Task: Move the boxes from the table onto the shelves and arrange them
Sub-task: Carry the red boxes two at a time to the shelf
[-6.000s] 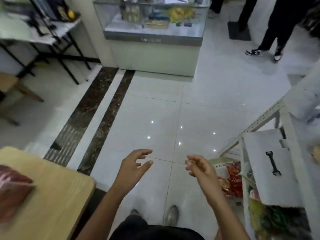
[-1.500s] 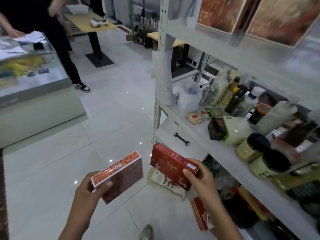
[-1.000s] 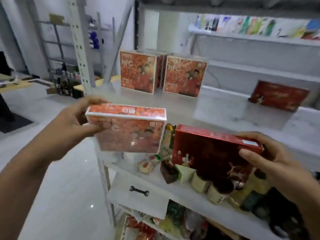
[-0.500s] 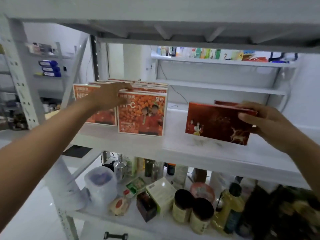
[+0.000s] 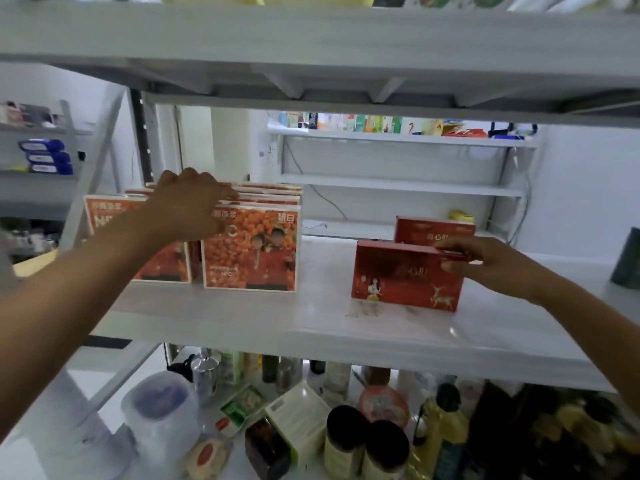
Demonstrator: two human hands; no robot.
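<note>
Reaching with left hand (image 5: pixel 194 202) over top edges of orange NFC boxes (image 5: pixel 249 251), left on shelf (image 5: pixel 242 317) (gripping or only resting: cannot tell). Pinching with right hand (image 5: pixel 485 261) top right edge of upright red deer box (image 5: pixel 405 278); free shelf room between, also along front edge.

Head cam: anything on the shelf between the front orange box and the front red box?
Nothing. The head view shows bare white shelf between the front orange box and the front red box; they stand apart.

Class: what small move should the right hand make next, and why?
Probably the right hand should nudge the front red box rightward to line up with the rear red box, then let go: it already stands on the shelf, offset left.
</note>
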